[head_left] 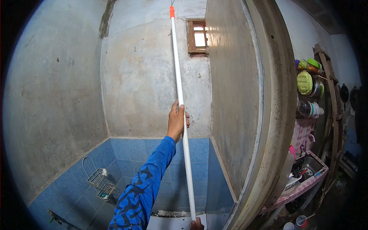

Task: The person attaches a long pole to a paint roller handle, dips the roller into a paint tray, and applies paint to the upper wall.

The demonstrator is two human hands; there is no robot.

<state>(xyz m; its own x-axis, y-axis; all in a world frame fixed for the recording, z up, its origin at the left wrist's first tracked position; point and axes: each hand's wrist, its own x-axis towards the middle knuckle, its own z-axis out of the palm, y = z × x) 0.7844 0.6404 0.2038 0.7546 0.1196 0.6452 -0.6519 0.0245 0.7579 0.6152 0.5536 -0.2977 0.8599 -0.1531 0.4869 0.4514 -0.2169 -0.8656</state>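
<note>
Hands: left hand (177, 119) is wrapped around the pole (181, 107); right hand (196, 224) grips its bottom end, mostly out of view.
Pole: long, thin, smooth, white with an orange band, pointing up.
Room: rough grey concrete walls (145, 76), shiny blue tiles (191, 161) below, small wooden window (198, 37).
Corner: wire rack (100, 182).

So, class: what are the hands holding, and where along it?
A long white pole: left hand wrapped around mid-shaft, the other hand at its lower end, mostly out of view.

pole (180, 96) white, orange tip | sleeve (147, 184) blue, black-patterned | tiles (199, 151) apparently blue
</note>
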